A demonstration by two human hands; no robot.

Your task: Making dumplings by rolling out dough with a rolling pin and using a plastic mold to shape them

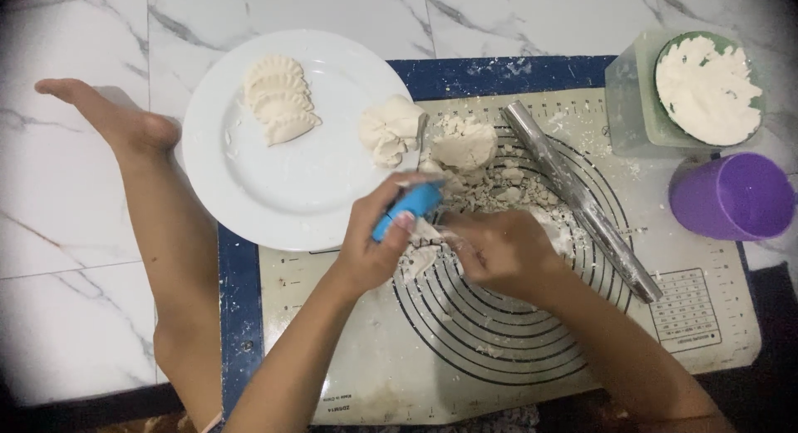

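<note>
My left hand grips a blue-handled tool over the baking mat, its metal end pointing toward the dough. My right hand is closed on a small piece of dough just right of the tool, above the mat's black rings. A lump of dough and several loose scraps lie on the mat beyond my hands. A white plate at the left holds a row of folded dumplings and a dough lump at its right rim.
A metal rolling pin lies diagonally on the mat's right side. A green bowl of flour sits on a clear container at the top right, a purple cup below it. My bare leg and foot rest on the marble floor at left.
</note>
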